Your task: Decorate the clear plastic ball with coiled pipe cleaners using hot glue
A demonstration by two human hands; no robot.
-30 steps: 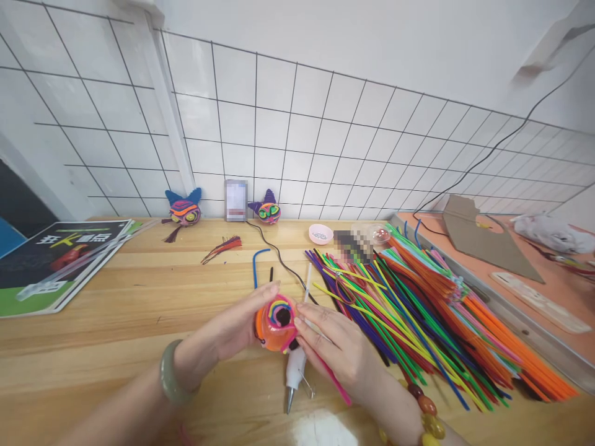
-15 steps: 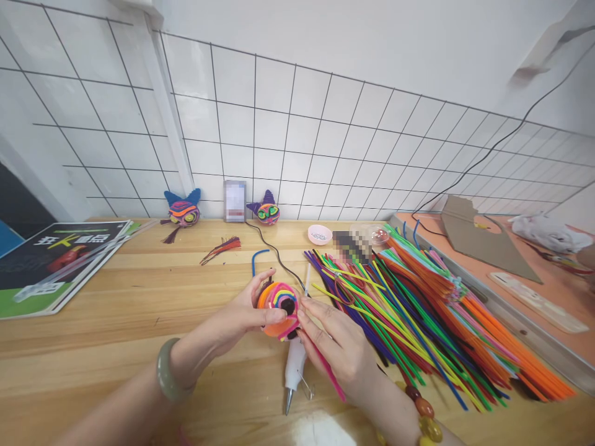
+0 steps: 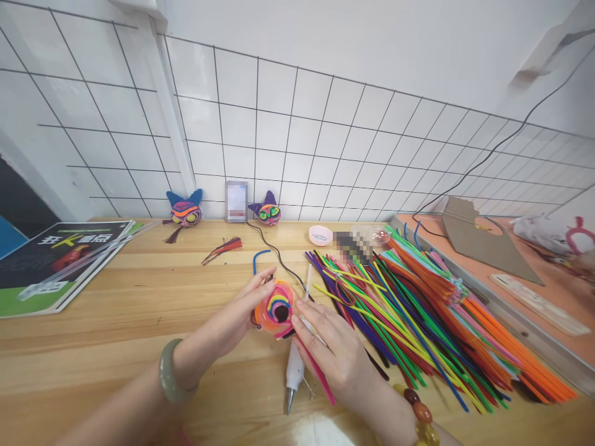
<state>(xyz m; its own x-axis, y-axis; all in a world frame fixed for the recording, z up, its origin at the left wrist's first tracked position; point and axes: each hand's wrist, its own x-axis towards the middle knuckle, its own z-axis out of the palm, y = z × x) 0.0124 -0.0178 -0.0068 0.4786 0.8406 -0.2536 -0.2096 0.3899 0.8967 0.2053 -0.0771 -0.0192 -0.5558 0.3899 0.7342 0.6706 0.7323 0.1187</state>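
Observation:
A round ball (image 3: 280,300) wrapped in orange, pink, yellow and blue fuzzy stems, with a black spot, sits between my hands. My left hand (image 3: 246,303) wraps round its left side. The fingers of my right hand (image 3: 328,344) press on its right side and hold a pink fuzzy stem (image 3: 320,371), whose loose end hangs below them. A white glue gun (image 3: 295,365) lies beneath my hands, its metal nozzle toward me and a white glue stick (image 3: 308,280) out of its far end.
Colourful pipe cleaners (image 3: 418,322) cover the right side. Two finished eared balls (image 3: 186,212), a phone (image 3: 237,201) and a pink bowl (image 3: 320,235) stand along the wall. A magazine (image 3: 60,260) lies left, cardboard (image 3: 483,238) at the right.
The ball has turned in my left hand, its black spot now further left. My left thumb has left its front. A pink looped thing has appeared at the far right edge.

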